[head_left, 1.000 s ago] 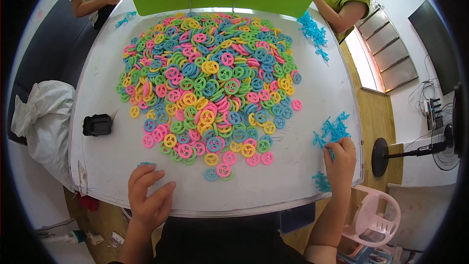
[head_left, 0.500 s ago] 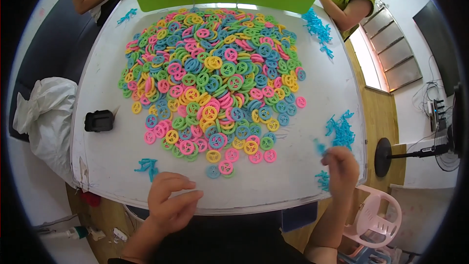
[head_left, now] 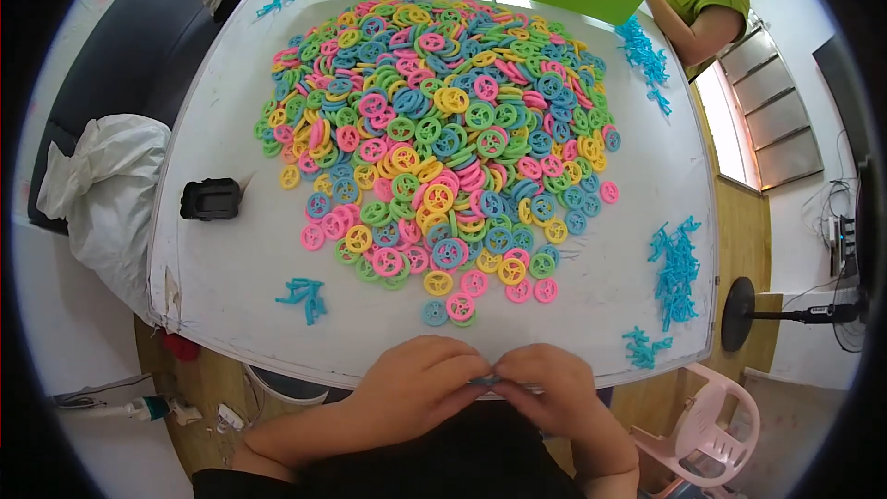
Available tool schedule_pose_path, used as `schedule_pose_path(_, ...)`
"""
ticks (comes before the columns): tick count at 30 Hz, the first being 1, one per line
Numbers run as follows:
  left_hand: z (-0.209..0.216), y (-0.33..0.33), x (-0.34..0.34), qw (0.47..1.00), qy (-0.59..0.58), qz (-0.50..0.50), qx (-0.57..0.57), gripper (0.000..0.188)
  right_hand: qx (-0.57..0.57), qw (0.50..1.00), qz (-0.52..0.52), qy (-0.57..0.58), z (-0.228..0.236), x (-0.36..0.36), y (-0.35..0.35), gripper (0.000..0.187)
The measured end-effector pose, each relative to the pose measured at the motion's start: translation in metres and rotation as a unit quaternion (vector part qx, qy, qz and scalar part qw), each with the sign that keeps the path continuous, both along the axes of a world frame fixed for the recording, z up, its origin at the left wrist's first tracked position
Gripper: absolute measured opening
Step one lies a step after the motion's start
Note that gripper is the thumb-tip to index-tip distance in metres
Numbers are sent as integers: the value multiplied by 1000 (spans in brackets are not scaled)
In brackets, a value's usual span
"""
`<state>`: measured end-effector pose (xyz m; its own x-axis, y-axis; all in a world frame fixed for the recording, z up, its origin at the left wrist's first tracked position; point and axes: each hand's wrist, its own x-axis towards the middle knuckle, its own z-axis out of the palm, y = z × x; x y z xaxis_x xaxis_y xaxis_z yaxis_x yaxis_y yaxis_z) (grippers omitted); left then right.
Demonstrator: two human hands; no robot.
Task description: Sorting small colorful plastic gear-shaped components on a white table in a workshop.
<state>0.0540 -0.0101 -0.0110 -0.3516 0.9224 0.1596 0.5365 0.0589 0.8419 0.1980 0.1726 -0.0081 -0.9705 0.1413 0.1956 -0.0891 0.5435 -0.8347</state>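
1. Small blue piece (head_left: 484,380), head view: sitting at lower centre — left hand (head_left: 416,383) and right hand (head_left: 547,388) are pinching it, fingertips nearly together.
2. It is looking light, stiff, perhaps brittle; its ends are likely offering the best hold.
3. At left, black tray (head_left: 211,214) is lying open, contents unclear; white sack (head_left: 115,194) is hiding any contents.
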Motion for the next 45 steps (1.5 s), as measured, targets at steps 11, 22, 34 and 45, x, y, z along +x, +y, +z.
schedule_pose_path(11,-5,9,-5,992,-27,119,43,25,195,951,-231,-71,-24,-20,36,30)
schedule_pose_path(22,-9,16,-1,982,-111,142,48,26,-434,878,-168,-106,3,-21,2,12)
schedule_pose_path(34,-11,20,2,956,189,153,162,36,-643,743,-184,-31,-17,-26,-22,9)
schedule_pose_path(45,-8,16,3,984,81,127,98,46,-288,944,-157,22,-18,-8,-11,28)
